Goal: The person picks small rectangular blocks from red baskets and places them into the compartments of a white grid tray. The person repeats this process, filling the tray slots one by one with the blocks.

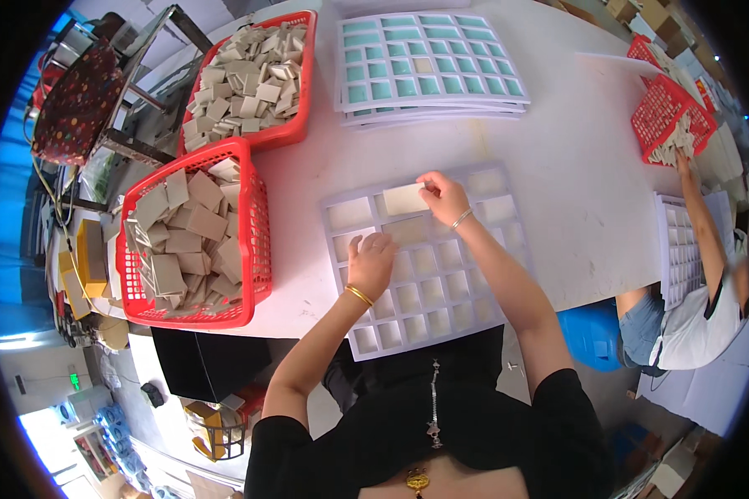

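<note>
A white compartment tray [513,195] lies in front of me, reaching over the table's near edge. My right hand [446,200] pinches the right end of a cream rectangular board piece [404,199] above the tray's upper cells. Lower and to the left, my left hand [372,264] rests over the tray with fingers bent and slightly apart; no piece shows in it. What lies under its palm is hidden. Just beyond the left fingers, a beige piece [405,230] sits in a wide cell. Many of the smaller cells look pale inside.
At left, one red basket [262,241] holds larger beige board pieces; another red basket [310,75] behind it holds smaller ones. Stacked trays [516,106] with turquoise cells stand at the far side. On the right, a co-worker's hand [682,156] reaches into a red basket [653,116].
</note>
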### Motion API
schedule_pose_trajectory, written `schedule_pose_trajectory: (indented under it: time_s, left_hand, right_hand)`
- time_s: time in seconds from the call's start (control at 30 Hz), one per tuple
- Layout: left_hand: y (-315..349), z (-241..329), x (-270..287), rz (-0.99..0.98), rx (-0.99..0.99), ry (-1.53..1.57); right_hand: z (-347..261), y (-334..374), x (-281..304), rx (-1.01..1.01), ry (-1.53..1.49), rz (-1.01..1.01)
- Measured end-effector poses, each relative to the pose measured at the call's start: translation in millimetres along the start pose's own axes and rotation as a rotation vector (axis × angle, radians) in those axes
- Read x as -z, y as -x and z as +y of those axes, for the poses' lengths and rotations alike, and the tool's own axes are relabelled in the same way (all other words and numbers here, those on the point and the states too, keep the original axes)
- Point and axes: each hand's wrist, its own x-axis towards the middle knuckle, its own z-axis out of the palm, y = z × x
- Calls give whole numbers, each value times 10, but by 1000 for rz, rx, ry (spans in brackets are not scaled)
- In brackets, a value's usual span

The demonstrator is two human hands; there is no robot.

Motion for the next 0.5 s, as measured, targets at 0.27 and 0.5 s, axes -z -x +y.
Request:
schedule_pose_trajectory:
  time_s: [0.27,0.5]
  left_hand:
    - [-85,5,80,-199,-34,-120]
    - [-84,-15,121,-256,-32,-98]
  right_hand:
    - [134,-192,-250,212,392,53]
    - [-97,-87,-339,389,871,-115]
